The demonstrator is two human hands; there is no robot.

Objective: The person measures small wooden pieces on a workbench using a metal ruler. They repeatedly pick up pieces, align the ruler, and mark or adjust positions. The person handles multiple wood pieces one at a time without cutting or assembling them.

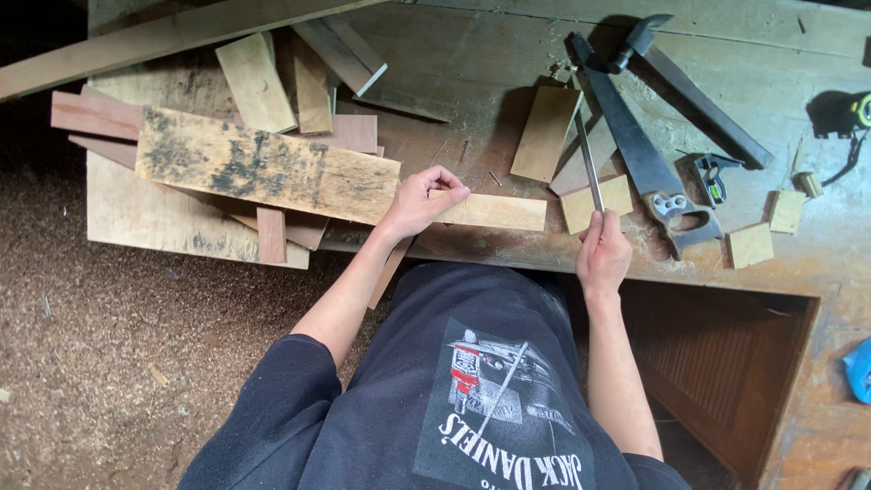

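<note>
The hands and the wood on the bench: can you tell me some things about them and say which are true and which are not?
1. The left hand rests on a pale wood strip. True.
2. The right hand holds a hammer. False: it holds a thin metal rod; the hammer lies on the bench.
3. A handsaw lies on the workbench. True.
4. The floor is bare tile. False: sawdust covers it.
</note>
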